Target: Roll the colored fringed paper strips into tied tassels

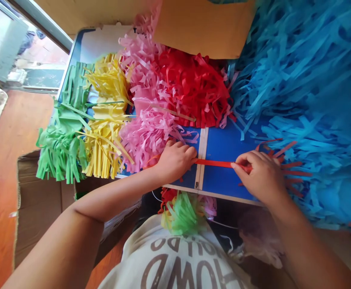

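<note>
A narrow red-orange paper strip stretches taut between my hands, just above the blue folding table. My left hand is closed around its left end, beside the pink fringed paper. At the other end, my right hand pinches the strip between thumb and forefinger. Red-orange fringe ends fan out from behind my right hand, over light blue fringed paper. Part of the red-orange paper is hidden by that hand.
Green, yellow and red fringed paper lie across the table's left and back. A brown cardboard piece stands behind. A small multicoloured tassel bunch hangs at the front edge. A cardboard box stands lower left.
</note>
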`<state>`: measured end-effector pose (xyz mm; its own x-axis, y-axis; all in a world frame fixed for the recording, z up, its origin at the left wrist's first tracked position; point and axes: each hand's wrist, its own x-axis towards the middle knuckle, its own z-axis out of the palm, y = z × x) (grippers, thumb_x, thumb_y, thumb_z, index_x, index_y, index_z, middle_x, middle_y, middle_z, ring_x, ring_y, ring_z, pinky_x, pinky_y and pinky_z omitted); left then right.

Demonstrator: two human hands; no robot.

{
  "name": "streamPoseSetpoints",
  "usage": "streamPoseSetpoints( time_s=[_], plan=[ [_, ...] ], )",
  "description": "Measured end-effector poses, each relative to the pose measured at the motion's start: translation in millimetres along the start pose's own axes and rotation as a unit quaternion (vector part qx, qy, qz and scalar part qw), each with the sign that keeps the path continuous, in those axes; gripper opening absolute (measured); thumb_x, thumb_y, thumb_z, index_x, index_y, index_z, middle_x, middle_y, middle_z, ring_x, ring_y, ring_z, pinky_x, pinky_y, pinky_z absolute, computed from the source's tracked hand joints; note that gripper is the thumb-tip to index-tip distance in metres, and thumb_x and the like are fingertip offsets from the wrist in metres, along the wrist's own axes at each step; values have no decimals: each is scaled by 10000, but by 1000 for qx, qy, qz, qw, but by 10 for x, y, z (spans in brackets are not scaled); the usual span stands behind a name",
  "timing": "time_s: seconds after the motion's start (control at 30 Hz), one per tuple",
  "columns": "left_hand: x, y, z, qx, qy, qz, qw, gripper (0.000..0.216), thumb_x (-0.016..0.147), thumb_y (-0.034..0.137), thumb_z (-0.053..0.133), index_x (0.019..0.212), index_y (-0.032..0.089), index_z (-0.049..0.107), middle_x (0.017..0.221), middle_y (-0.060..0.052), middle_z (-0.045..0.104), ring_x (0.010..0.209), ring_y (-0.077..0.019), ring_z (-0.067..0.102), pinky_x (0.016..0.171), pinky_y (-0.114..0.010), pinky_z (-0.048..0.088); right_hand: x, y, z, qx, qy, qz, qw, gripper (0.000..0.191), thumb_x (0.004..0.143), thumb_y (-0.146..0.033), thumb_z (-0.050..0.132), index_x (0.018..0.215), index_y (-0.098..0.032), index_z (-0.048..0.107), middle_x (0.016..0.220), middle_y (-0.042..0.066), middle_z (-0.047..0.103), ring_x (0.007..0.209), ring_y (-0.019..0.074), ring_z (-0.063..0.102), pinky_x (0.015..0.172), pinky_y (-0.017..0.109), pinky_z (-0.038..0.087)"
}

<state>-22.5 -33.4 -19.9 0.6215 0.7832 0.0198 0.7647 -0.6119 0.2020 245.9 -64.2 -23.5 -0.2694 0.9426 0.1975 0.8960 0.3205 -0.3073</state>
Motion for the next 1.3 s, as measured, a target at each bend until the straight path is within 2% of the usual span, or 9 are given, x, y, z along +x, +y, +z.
streamPoseSetpoints(
  time_s=[0.1,0.17,0.37,0.6,0.73,0.83,0.97,1.1,1.3],
  plan=[
    [4,-11,-23,14,46,113,992,230,1012,298,456,1054,252,678,953,-43,675,893,-213,541,792,-371,329,22,-104,-78,-67,42,-108,991,97,903,-222,628,841,-239,701,925,5,735,920,214,587,840,402,283],
    [16,4,-47,32,86,166,982,233,1009,291,469,979,247,696,937,-28,677,906,-210,541,825,-389,323,47,-155,-115,-90,59,-184,977,111,921,-204,618,876,-241,713,926,-11,746,950,200,586,901,419,257],
    [78,212,-100,91,125,181,971,267,942,157,501,726,158,659,780,-29,651,837,-200,543,948,-492,303,151,-149,-42,-112,83,-285,948,176,927,-128,570,805,-193,678,795,-23,721,872,153,580,879,387,258],
    [152,347,-31,106,194,160,962,288,965,149,475,759,169,676,675,-2,614,712,-159,513,938,-452,305,206,-189,-26,-50,77,-211,973,164,922,-199,582,765,-196,632,793,-15,712,815,145,578,862,374,266],
    [137,347,-5,96,218,167,957,295,983,154,462,783,168,679,705,-3,635,725,-158,519,889,-419,308,148,-331,-37,-82,87,-202,972,126,950,-216,572,851,-193,648,893,19,739,840,165,580,822,379,265],
    [84,310,29,91,216,170,957,274,984,169,475,802,172,680,756,-10,663,772,-168,537,870,-409,308,67,-350,-18,-98,104,-214,966,137,953,-159,559,850,-188,645,860,10,740,776,149,573,761,366,267],
    [-50,197,98,70,174,155,970,266,1002,192,455,878,183,690,820,-17,689,820,-168,550,879,-404,305,-40,-182,-8,-73,108,-234,964,101,927,-147,606,885,-210,673,886,-14,747,833,146,600,806,358,298],
    [-163,85,140,-28,161,134,977,231,1002,237,481,952,201,704,914,-32,707,875,-178,557,868,-377,351,-73,32,0,11,80,-177,981,132,912,-219,651,795,-235,709,823,-9,724,790,148,592,771,338,329],
    [-174,14,127,-233,122,28,964,235,960,278,563,809,172,709,825,-48,683,773,-145,585,748,-281,454,-37,172,24,109,-3,-88,990,175,906,-314,659,758,-241,715,819,5,686,804,176,594,733,336,362]
  ],
)
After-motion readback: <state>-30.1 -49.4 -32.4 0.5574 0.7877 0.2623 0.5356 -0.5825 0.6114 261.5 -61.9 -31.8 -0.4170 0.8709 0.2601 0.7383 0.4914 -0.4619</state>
